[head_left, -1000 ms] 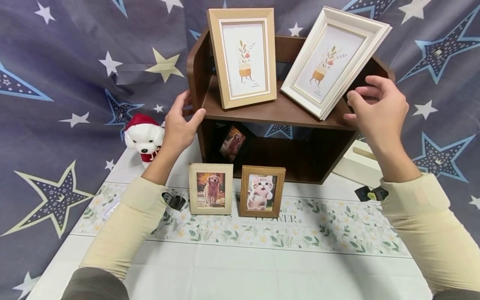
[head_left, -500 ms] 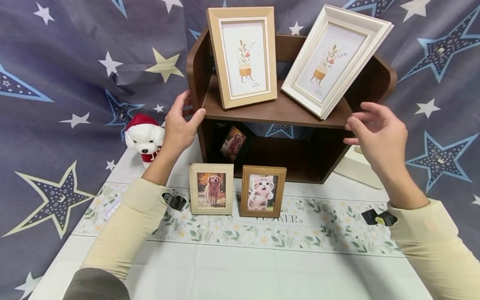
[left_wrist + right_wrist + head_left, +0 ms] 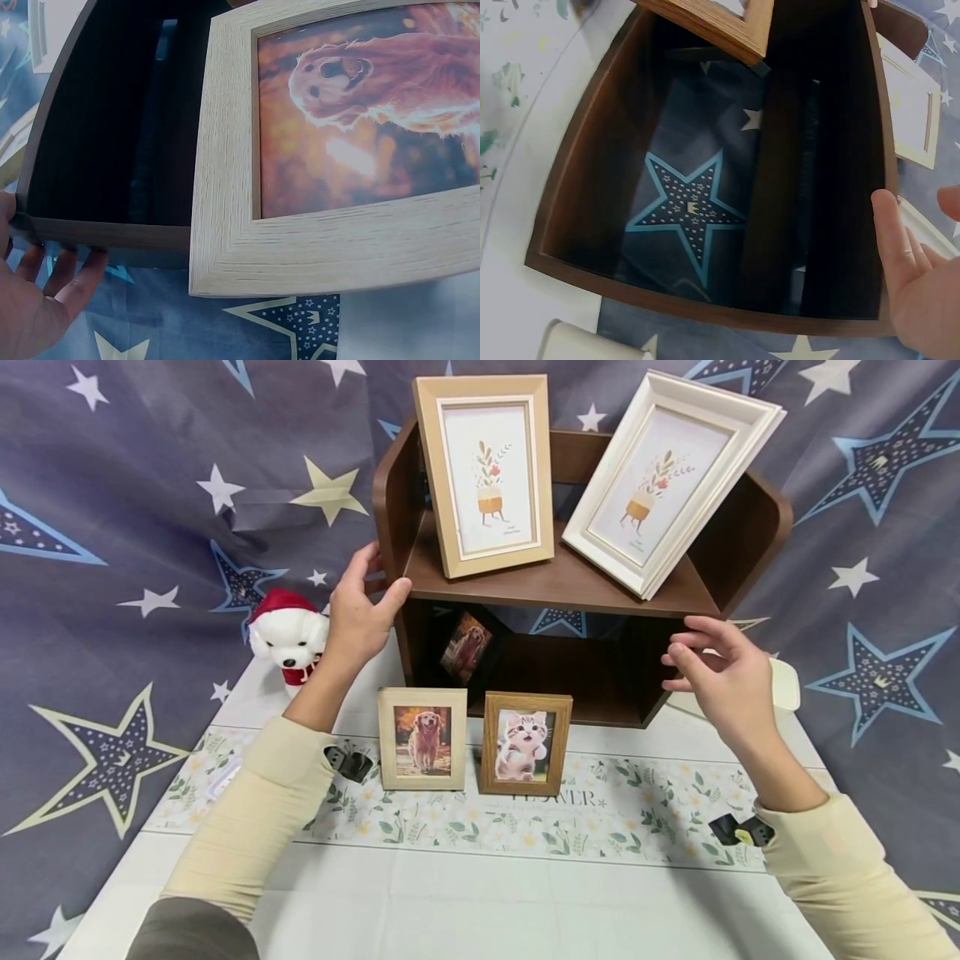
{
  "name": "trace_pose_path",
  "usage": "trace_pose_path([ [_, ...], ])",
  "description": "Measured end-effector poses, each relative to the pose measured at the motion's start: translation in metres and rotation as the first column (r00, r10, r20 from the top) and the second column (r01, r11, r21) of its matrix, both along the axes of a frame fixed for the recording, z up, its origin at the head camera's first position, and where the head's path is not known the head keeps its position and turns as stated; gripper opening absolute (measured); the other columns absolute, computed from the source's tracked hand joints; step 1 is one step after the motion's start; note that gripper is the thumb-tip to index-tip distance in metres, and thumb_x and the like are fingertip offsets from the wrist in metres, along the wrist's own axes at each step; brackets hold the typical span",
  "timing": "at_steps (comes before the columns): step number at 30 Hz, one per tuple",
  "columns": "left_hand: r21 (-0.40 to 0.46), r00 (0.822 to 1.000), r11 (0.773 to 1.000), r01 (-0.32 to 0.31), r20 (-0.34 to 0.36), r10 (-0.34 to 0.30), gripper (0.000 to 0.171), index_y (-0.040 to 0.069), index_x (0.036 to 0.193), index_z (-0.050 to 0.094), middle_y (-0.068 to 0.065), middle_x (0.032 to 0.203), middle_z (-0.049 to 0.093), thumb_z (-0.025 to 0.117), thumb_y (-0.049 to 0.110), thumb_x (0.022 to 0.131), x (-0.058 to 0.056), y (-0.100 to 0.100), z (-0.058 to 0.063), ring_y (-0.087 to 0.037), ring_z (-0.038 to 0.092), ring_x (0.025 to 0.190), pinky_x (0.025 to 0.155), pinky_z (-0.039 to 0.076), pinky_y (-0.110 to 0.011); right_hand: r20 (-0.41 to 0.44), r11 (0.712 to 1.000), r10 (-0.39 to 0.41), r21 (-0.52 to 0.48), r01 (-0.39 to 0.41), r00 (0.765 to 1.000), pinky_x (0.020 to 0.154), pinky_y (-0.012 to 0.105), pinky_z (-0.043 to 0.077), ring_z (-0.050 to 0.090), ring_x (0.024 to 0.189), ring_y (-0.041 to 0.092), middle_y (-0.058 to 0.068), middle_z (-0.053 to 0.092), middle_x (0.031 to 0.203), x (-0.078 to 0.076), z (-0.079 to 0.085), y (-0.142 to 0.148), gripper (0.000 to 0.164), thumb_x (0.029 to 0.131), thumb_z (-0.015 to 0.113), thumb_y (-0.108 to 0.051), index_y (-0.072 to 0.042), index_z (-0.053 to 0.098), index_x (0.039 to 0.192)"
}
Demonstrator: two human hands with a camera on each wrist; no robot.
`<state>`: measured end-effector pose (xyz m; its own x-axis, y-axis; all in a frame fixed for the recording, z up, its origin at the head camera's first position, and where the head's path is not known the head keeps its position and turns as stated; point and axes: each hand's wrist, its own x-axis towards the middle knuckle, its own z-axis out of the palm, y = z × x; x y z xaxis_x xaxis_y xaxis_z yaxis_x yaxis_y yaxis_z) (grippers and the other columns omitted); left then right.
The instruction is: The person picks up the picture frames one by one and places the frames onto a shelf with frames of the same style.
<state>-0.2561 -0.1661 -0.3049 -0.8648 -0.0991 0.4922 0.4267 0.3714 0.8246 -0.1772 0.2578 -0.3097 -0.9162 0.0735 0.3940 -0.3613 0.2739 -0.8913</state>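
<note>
A dark brown two-tier shelf [image 3: 600, 660] stands on the table. At its left side my left hand [image 3: 363, 606] grips the panel, thumb on the front edge and fingers against the outer face, as the left wrist view also shows. My right hand [image 3: 723, 681] holds nothing, fingers loosely bent, by the shelf's right front edge below the upper board. On the upper board lean a tan picture frame [image 3: 435, 468] and a white picture frame [image 3: 693, 543], the white one tilted sideways. A black picture frame [image 3: 467, 647] leans tilted in the lower compartment.
In front of the shelf stand a cream picture frame [image 3: 386, 739] with a dog photo and a brown picture frame [image 3: 490, 743] with a kitten photo. A white plush dog [image 3: 288, 635] sits left. A cream object [image 3: 785, 685] lies behind my right hand. A starry curtain [image 3: 150, 652] hangs behind.
My right hand has come down from beside the white picture frame to below the upper board's right corner, shifting slightly left at the end. My left hand and the frames have stayed put.
</note>
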Motion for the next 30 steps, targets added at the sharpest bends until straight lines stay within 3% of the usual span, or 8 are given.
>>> trace_pose_path([
  [6, -0.010, 1.000, 1.000, -0.004, -0.001, 0.004, 0.057, 0.008, 0.148, 0.050, -0.016, 0.138, 0.062, 0.069, 0.018, 0.096, 0.000, 0.000, 0.000, -0.032, 0.065, 0.121, 0.101, 0.054, -0.047, -0.001, 0.996, 0.079, -0.032, -0.079, 0.997, 0.060, 0.023, 0.060, 0.074, 0.082, 0.003, -0.008, 0.072, 0.101, 0.000, -0.016, -0.004, 0.034, 0.094, 0.068, -0.001, -0.008, 0.062, 0.127],
  [15, -0.010, 1.000, 1.000, -0.004, -0.001, 0.004, 0.057, 0.009, 0.148, 0.051, -0.016, 0.137, 0.062, 0.069, 0.018, 0.095, 0.001, 0.000, 0.000, -0.032, 0.065, 0.120, 0.101, 0.053, -0.049, 0.066, 0.991, 0.084, 0.095, -0.090, 0.994, 0.064, 0.026, 0.062, 0.073, 0.084, 0.000, -0.015, 0.069, 0.103, -0.001, -0.044, -0.017, 0.036, 0.098, 0.067, -0.009, 0.000, 0.059, 0.131],
  [20, -0.004, 1.000, 1.000, -0.004, -0.001, 0.004, 0.056, 0.009, 0.147, 0.051, -0.015, 0.137, 0.062, 0.070, 0.019, 0.095, 0.001, 0.000, 0.001, -0.031, 0.065, 0.120, 0.100, 0.054, -0.046, 0.123, 0.988, 0.116, 0.086, -0.127, 0.986, 0.066, 0.029, 0.062, 0.072, 0.086, 0.001, -0.003, 0.070, 0.108, -0.002, -0.062, -0.026, 0.040, 0.099, 0.066, -0.009, 0.007, 0.056, 0.134],
  [26, -0.009, 1.000, 1.000, -0.002, 0.001, 0.002, 0.056, 0.010, 0.148, 0.051, -0.015, 0.137, 0.062, 0.069, 0.019, 0.096, 0.001, 0.000, 0.001, -0.032, 0.065, 0.121, 0.100, 0.054, -0.048, 0.189, 0.978, 0.143, 0.123, -0.168, 0.972, 0.067, 0.031, 0.063, 0.075, 0.091, 0.013, 0.019, 0.068, 0.118, -0.003, -0.080, -0.036, 0.038, 0.099, 0.066, -0.011, 0.000, 0.058, 0.135],
  [30, -0.005, 1.000, 1.000, -0.003, 0.002, 0.003, 0.056, 0.009, 0.148, 0.051, -0.016, 0.136, 0.062, 0.070, 0.018, 0.095, 0.001, 0.000, 0.001, -0.032, 0.065, 0.120, 0.101, 0.053, -0.050, 0.211, 0.970, 0.159, 0.150, -0.193, 0.964, 0.067, 0.030, 0.063, 0.074, 0.089, 0.011, 0.028, 0.066, 0.121, -0.004, -0.089, -0.042, 0.040, 0.098, 0.069, -0.014, -0.001, 0.060, 0.134],
])
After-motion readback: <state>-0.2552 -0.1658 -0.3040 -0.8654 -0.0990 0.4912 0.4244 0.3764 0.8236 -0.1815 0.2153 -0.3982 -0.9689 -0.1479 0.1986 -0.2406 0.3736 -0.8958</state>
